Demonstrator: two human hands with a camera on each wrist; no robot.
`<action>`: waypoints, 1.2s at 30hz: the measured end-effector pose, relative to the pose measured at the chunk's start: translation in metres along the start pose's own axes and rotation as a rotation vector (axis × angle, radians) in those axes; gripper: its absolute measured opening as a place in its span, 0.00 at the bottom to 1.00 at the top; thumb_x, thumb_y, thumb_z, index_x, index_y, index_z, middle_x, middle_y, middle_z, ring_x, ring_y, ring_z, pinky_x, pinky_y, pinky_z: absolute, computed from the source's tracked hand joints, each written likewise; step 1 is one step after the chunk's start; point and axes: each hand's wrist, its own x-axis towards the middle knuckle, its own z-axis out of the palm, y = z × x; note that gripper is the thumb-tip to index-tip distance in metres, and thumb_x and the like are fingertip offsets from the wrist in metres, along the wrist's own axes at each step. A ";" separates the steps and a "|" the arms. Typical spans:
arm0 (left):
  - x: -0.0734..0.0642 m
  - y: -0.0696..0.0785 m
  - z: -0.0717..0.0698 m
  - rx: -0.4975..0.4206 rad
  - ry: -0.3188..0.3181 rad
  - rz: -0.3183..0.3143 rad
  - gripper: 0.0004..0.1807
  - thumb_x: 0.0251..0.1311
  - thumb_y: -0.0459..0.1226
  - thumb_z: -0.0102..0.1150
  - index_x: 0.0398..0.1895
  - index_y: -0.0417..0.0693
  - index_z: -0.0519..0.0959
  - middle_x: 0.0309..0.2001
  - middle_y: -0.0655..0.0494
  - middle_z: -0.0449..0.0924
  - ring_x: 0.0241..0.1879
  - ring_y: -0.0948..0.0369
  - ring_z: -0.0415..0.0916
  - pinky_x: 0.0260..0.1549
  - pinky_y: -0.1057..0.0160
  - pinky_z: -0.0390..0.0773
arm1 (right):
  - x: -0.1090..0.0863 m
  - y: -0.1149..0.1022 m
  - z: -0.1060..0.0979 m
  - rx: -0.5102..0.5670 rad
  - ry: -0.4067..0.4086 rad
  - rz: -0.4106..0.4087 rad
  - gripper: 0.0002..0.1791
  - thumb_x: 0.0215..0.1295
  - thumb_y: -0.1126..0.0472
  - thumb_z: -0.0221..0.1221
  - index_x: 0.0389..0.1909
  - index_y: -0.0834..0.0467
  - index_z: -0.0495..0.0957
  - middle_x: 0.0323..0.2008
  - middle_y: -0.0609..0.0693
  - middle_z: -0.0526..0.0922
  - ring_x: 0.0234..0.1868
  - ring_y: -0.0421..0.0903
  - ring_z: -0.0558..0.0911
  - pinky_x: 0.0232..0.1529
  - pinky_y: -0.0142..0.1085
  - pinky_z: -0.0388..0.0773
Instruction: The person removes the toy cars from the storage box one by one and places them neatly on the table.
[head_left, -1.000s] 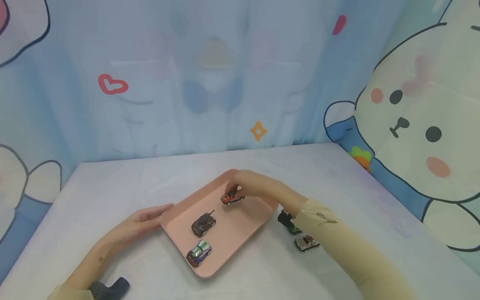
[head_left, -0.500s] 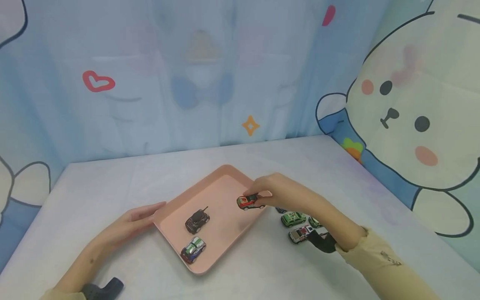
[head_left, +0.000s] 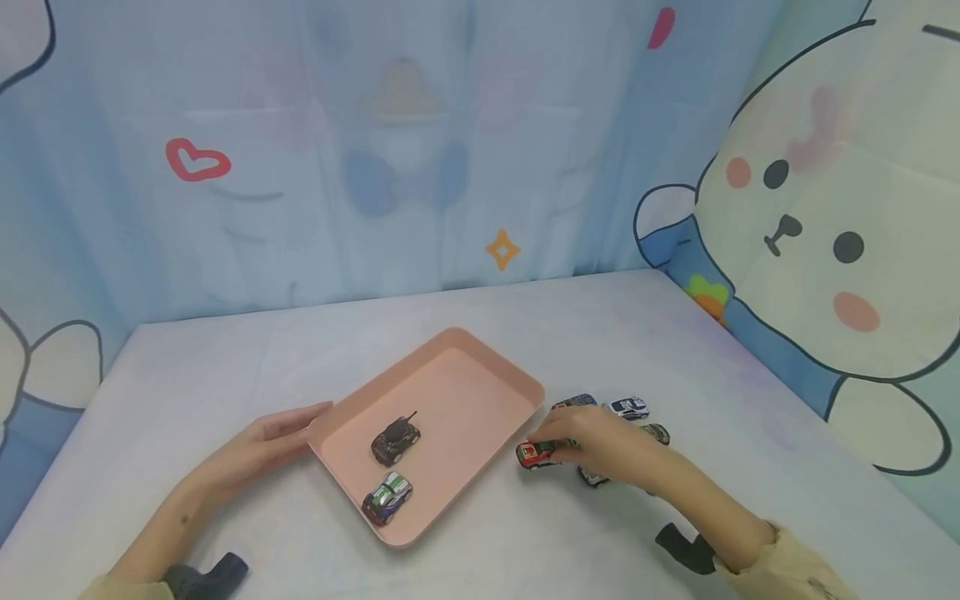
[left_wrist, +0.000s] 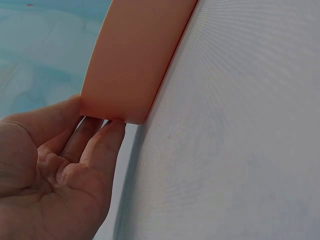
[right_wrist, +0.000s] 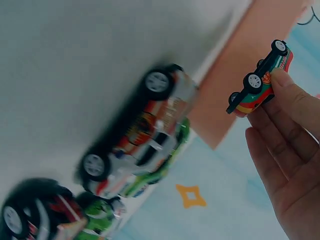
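Note:
My right hand (head_left: 600, 440) pinches a red and green toy car (head_left: 536, 454) between thumb and fingertips, just off the tray's right side. The right wrist view shows the wheels of this toy car (right_wrist: 260, 80) clear of the table. In the pink tray (head_left: 465, 433) sit a black toy car with a thin barrel (head_left: 396, 439) and a green, white and blue toy car (head_left: 387, 497). With extended fingers, my left hand (head_left: 258, 454) touches the tray's left corner from outside. Thumb and fingertips meet the outer wall (left_wrist: 132, 60) there.
Right of the tray, several toy cars stand on the white tabletop (head_left: 300, 350), partly hidden by my right hand, among them a white and blue car (head_left: 627, 407). A light-blue patterned curtain (head_left: 300, 233) borders the table at the back.
My right hand has lifted the red and green toy car out of the tray and carried it right, over the table. My left hand stays at the tray's corner.

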 end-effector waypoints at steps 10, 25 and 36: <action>0.001 -0.001 -0.001 -0.002 0.002 -0.006 0.30 0.67 0.39 0.51 0.68 0.37 0.59 0.68 0.44 0.56 0.67 0.49 0.52 0.56 0.71 0.60 | 0.009 0.011 0.021 -0.029 -0.035 0.010 0.16 0.49 0.66 0.69 0.42 0.57 0.84 0.39 0.44 0.83 0.43 0.41 0.80 0.42 0.35 0.77; 0.001 -0.003 -0.003 -0.005 -0.001 -0.006 0.30 0.67 0.39 0.52 0.69 0.38 0.60 0.68 0.44 0.56 0.67 0.50 0.51 0.54 0.74 0.61 | 0.012 0.011 0.024 -0.041 -0.029 -0.005 0.16 0.49 0.66 0.69 0.42 0.56 0.84 0.39 0.43 0.82 0.42 0.42 0.80 0.41 0.35 0.77; 0.000 0.000 -0.005 0.022 -0.006 -0.007 0.30 0.66 0.40 0.52 0.68 0.38 0.60 0.68 0.45 0.58 0.67 0.51 0.53 0.57 0.69 0.60 | 0.018 -0.005 -0.005 -0.036 -0.041 0.017 0.18 0.55 0.65 0.66 0.48 0.61 0.80 0.45 0.49 0.82 0.47 0.47 0.80 0.42 0.37 0.78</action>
